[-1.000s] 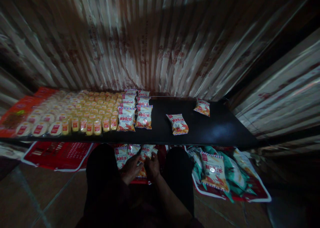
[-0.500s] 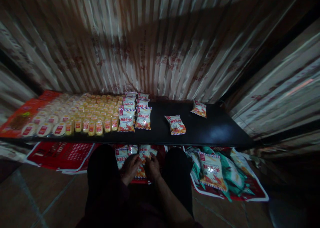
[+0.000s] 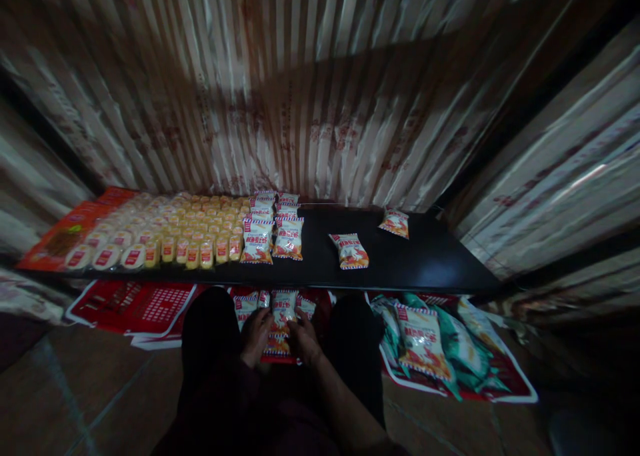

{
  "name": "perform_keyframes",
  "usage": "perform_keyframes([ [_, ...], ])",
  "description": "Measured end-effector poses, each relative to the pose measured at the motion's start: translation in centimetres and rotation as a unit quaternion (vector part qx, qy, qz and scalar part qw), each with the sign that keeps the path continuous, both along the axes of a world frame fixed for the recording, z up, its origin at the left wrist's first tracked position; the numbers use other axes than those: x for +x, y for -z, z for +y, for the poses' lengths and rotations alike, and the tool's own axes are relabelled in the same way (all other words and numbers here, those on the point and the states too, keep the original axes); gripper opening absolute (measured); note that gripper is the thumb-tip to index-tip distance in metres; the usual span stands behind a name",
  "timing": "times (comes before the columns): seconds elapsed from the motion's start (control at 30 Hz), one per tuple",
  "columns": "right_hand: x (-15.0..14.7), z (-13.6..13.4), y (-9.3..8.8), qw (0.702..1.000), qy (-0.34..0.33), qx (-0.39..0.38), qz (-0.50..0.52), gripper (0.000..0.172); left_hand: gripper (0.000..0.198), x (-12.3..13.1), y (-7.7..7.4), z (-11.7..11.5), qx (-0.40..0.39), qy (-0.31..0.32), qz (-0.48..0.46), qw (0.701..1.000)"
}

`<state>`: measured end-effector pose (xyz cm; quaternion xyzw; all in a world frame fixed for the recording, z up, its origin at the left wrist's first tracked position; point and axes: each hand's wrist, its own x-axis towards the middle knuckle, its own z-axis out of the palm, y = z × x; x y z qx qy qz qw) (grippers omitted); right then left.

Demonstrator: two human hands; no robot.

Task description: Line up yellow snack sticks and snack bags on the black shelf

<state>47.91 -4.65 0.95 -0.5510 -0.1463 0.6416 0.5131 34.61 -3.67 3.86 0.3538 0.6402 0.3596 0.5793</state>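
Observation:
Between my knees, below the front edge of the black shelf, my left hand (image 3: 257,337) and my right hand (image 3: 305,339) grip the two sides of a white-and-orange snack bag (image 3: 285,305). My fingers are curled at its edges and partly hidden. More such bags lie in the red basket under and around it, one (image 3: 245,307) beside my left hand and another (image 3: 305,305) beyond my right fingers. On the shelf above stand two rows of the same snack bags (image 3: 289,239). Two single bags, a nearer one (image 3: 351,251) and a farther one (image 3: 395,223), lie to their right.
Rows of small wrapped cakes (image 3: 193,233) and an orange package (image 3: 65,229) fill the left of the black shelf (image 3: 420,266). Beneath it are a red basket (image 3: 125,308) at left and another basket (image 3: 523,388) at right, holding green bags (image 3: 463,343). Striped sheeting (image 3: 320,96) hangs behind.
My hands have moved slightly apart around the snack bag, and more of its front shows. The view has shifted slightly. The bags on the shelf stay in place.

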Motion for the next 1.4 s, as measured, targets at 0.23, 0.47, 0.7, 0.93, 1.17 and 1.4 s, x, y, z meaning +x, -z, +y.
perform_keyframes([
  [0.23,-0.1,-0.6,0.0,0.998,-0.047,0.008,-0.046,0.072,0.044,-0.5,-0.8,0.0,-0.048,-0.053,-0.082,0.994],
  [0.47,-0.1,-0.7,0.0,0.997,-0.062,0.02,-0.028,0.079,0.036,-0.5,-1.3,-0.1,-0.045,-0.079,-0.107,0.99],
  [0.7,-0.2,-0.6,0.4,0.996,-0.072,0.018,-0.058,0.069,0.039,0.0,-1.3,0.0,-0.05,-0.071,-0.122,0.989],
  [0.93,-0.3,-0.3,0.5,0.995,-0.07,0.021,-0.068,0.066,0.039,-0.1,-1.5,-0.1,-0.05,-0.076,-0.133,0.987],
  [1.17,-0.4,-0.1,0.4,0.995,-0.065,0.023,-0.071,0.061,0.043,-0.2,-0.4,0.4,-0.063,-0.078,-0.1,0.99],
  [1.4,-0.6,0.5,0.9,0.997,-0.02,0.033,-0.067,0.054,0.044,-0.3,0.3,0.6,-0.063,-0.078,-0.1,0.99],
])
